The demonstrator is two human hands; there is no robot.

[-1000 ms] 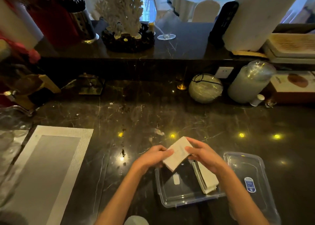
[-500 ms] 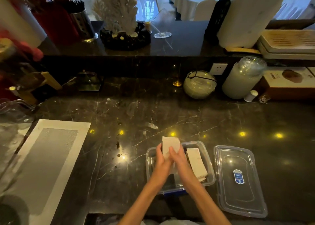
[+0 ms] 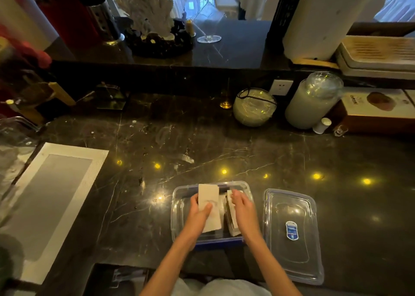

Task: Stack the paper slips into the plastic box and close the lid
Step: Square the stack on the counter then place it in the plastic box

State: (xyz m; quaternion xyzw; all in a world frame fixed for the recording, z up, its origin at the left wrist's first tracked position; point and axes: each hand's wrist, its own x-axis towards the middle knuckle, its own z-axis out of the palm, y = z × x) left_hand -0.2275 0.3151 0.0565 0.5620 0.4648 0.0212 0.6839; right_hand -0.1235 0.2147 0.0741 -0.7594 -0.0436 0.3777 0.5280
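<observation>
A clear plastic box (image 3: pixel 177 208) sits open on the dark marble counter near its front edge. My left hand (image 3: pixel 198 215) holds a stack of white paper slips (image 3: pixel 208 198) over the box's left half, thumb on top. A second stack of slips (image 3: pixel 230 219) stands on edge in the box's right half, and my right hand (image 3: pixel 241 206) rests on top of it, fingers curled over it. The clear lid (image 3: pixel 292 235), with a blue label, lies flat on the counter just right of the box.
A grey and white placemat (image 3: pixel 51 197) lies at the left. At the back stand a round glass bowl (image 3: pixel 254 107), a tall frosted jar (image 3: pixel 312 102), a small white bottle (image 3: pixel 322 125) and a cardboard box (image 3: pixel 377 111). A raised shelf runs behind them.
My hands have parted. The left hand has carried the white stack down over the box's left half, and the right hand has moved onto the stack standing in the right half.
</observation>
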